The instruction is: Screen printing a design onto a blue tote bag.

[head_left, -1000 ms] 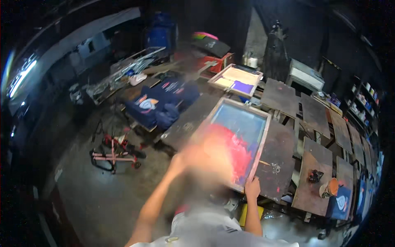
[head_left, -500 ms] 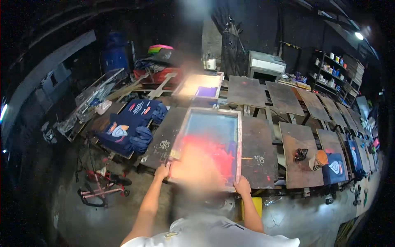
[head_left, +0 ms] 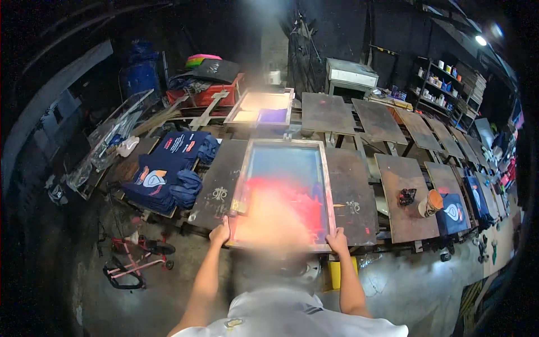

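Observation:
A wooden-framed printing screen [head_left: 329, 196] with blue-grey mesh lies lengthwise in front of me over the dark boards. Red ink [head_left: 306, 206] spreads across its middle and near part. My left hand [head_left: 219, 231] is closed around the near left corner of the frame. Gripping the near right corner is my right hand [head_left: 338, 241]. A pale blur hides the middle of the frame's near end. I cannot tell whether the screen's underside touches the board below.
Navy printed shirts [head_left: 163, 174] are stacked on the left. Beyond stands another screen [head_left: 292, 106] with purple ink. Several flat boards [head_left: 398, 196] run to the right, one bearing an orange-topped container [head_left: 431, 203]. A small pink bicycle [head_left: 135, 258] lies on the floor.
The screen's near end has swung slightly to the right, my right hand moving with it. Both hands keep their grip. The whole view has shifted a little.

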A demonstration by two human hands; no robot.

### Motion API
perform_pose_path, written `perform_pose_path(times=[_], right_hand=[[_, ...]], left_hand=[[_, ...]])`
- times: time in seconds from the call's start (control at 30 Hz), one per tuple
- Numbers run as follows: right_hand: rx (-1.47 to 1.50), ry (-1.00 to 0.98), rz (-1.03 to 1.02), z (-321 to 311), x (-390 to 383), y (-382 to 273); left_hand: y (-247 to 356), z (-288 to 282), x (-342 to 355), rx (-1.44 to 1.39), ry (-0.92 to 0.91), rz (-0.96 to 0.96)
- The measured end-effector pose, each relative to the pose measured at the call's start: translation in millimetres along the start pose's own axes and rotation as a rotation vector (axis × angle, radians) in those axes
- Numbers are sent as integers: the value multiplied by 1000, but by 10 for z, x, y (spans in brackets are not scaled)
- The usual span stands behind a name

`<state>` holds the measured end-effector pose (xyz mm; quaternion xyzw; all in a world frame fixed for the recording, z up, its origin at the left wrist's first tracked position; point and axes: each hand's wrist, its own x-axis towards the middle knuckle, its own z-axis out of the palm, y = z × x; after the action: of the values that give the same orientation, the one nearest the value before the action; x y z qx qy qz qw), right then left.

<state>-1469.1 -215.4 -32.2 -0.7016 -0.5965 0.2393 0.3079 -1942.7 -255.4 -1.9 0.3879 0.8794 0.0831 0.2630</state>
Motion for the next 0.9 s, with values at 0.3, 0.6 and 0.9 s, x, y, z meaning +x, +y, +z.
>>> perform_pose_path(times=[0.3,0.6,0.9], right_hand=[[178,-311,399,27,211,191],[-257,-73,357,-140,-102,-480],[-333,-21,297,-64,-141,-431]], left_hand=[[-41,159,-9,8,120,69],[-139,324,7,86,319,175],[-233,371,10,32,411,261]])
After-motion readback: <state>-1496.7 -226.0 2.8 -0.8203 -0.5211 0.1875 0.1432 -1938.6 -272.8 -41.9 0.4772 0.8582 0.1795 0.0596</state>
